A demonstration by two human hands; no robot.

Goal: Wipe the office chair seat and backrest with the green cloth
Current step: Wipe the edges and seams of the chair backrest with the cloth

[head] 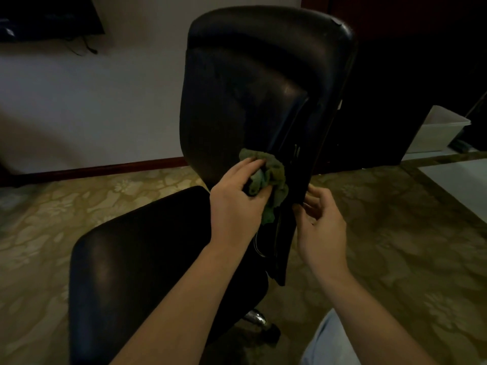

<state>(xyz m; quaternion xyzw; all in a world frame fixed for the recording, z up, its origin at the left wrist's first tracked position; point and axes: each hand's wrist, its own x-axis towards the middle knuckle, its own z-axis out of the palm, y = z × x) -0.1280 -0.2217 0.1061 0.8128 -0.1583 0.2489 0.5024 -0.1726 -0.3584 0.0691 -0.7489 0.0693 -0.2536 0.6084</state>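
A black office chair stands before me, its tall backrest (250, 83) upright and its seat (137, 259) low at the left. My left hand (237, 201) grips the crumpled green cloth (274, 177) and presses it against the lower right part of the backrest. My right hand (320, 222) holds the backrest's right edge just beside the cloth, fingers curled round the rim. Part of the cloth hangs down below my left hand.
A patterned yellow-green carpet (395, 233) covers the floor. A pale wall with a red-brown skirting board (105, 168) runs behind. A white plastic box (440, 130) stands at the right near dark furniture (408, 75). A chrome chair base (257, 318) shows under the seat.
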